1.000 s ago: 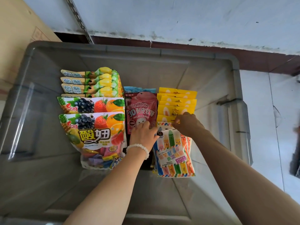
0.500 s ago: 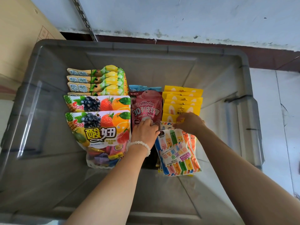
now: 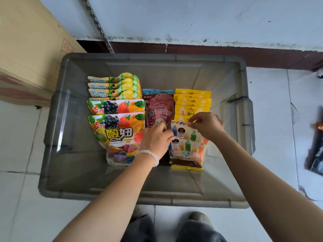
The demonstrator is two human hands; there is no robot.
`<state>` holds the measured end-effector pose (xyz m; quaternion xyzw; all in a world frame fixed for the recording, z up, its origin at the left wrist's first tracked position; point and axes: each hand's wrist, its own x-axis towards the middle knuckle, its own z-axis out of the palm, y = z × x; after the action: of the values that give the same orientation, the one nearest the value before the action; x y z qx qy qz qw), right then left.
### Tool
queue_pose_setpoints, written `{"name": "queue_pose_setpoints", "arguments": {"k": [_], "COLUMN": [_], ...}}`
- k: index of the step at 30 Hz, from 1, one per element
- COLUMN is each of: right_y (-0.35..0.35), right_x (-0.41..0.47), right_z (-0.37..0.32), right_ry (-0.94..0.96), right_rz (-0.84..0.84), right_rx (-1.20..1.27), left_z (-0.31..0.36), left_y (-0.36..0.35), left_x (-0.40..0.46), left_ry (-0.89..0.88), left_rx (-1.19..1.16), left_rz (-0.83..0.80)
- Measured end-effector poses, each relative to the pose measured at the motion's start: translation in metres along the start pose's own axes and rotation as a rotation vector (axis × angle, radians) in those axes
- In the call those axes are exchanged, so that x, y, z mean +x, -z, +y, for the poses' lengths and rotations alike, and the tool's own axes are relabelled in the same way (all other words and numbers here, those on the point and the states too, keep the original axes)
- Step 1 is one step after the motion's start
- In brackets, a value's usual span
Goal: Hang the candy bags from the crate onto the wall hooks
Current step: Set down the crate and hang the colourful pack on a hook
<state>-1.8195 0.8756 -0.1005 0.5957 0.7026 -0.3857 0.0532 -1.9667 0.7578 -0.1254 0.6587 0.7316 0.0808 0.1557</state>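
Observation:
A grey plastic crate [image 3: 57, 130] on the floor holds rows of candy bags. Fruit-print bags [image 3: 120, 130] lie at the left, with yellow-green bags [image 3: 113, 86] behind them. A pink peach bag [image 3: 159, 110] fills the middle row and yellow bags [image 3: 192, 100] lie at the back right. My right hand [image 3: 208, 126] pinches the top edge of a white pencil-print bag [image 3: 183, 131] and lifts it off the stack of the same bags [image 3: 187, 151]. My left hand [image 3: 157, 138], with a bead bracelet, grips the same bag's left top corner.
A cardboard box [image 3: 29, 49] stands left of the crate. Behind the crate is a white wall with a perforated metal rail [image 3: 97, 25] and a dark red skirting. Dark packets [image 3: 316, 140] lie on the tiled floor at the right. My feet are below the crate.
The camera has pulled back and up, so the whole crate shows. Both hands have raised the top pencil-print bag off its stack, uncovering the bag beneath.

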Motion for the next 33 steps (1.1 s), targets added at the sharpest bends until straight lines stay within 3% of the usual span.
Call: {"name": "queue_pose_setpoints", "arguments": {"k": [6,11,19,26,33], "right_y": [0.091,0.231,0.431,0.513,0.528], "right_x": [-0.081,-0.149,-0.283,-0.372,-0.409], "right_z": [-0.067,-0.167,-0.333,-0.454,-0.584], "right_ry": [0.132,0.224,0.559,0.751,0.796], "right_rz": [0.081,0.133,0.218,0.424,0.531], "right_rx": [0.134,0.103,-0.075,-0.145,-0.164], "left_z": [0.04,0.073,0.132,0.122,0.058], "left_y": [0.133,0.307,0.588,0.75,0.871], "left_x": [-0.022,-0.014,-0.013,-0.02,-0.02], "left_ry": [-0.029,-0.053,-0.117,-0.335,-0.57], "left_rx": [-0.038,0.035,0.091,0.151,0.246], "left_rz": [0.092,0.197,0.484,0.64,0.715]}}
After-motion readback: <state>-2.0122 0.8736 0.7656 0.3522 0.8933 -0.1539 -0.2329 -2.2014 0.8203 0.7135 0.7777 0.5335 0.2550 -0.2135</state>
